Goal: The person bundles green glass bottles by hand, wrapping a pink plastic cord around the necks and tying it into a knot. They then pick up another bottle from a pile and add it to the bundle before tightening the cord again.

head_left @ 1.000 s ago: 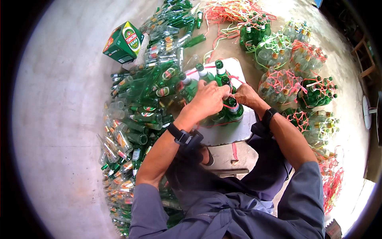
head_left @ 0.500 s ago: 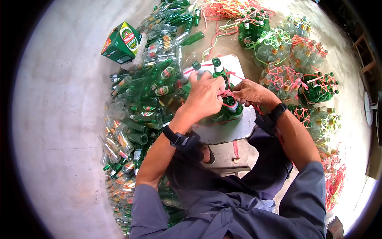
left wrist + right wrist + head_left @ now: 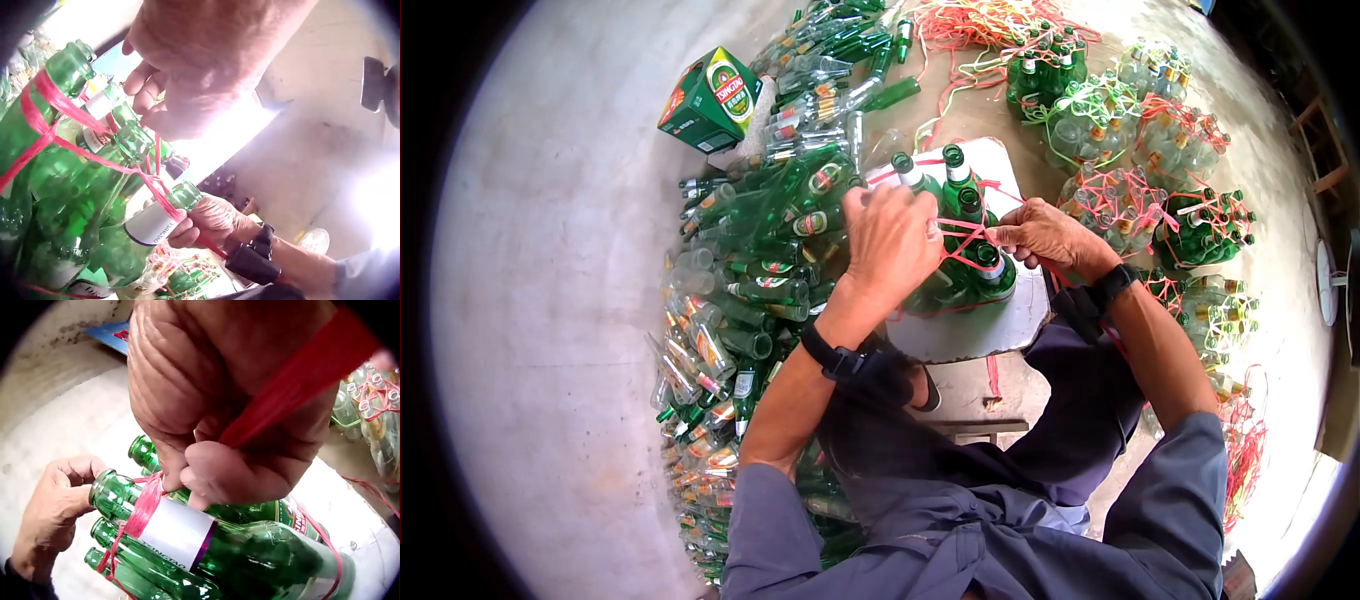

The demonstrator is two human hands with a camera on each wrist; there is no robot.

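Note:
A cluster of green beer bottles (image 3: 955, 170) stands upright on a white board (image 3: 960, 345), with pink plastic twine (image 3: 147, 506) wound about the necks. My left hand (image 3: 890, 235) is at the left of the necks, its curled fingers gripping strands of the twine. Opposite it, my right hand (image 3: 1050, 237) pinches the twine between thumb and fingers, close to the nearest neck. Strands stretch between both hands over the bottle tops. In the right wrist view a red length of twine (image 3: 294, 378) passes through the right hand. Another loop circles the bottle bodies low down.
Loose bottles (image 3: 770, 290) lie heaped along the left, below a green carton (image 3: 715, 100). Tied bottle bundles (image 3: 1110, 205) stand on the right. A tangle of coloured twine (image 3: 990, 25) lies at the back, and more red twine (image 3: 1245, 455) at the right.
My left hand has drawn back to the left, away from the front bottle. My right hand has shifted slightly right, and the twine strands now show stretched between the hands.

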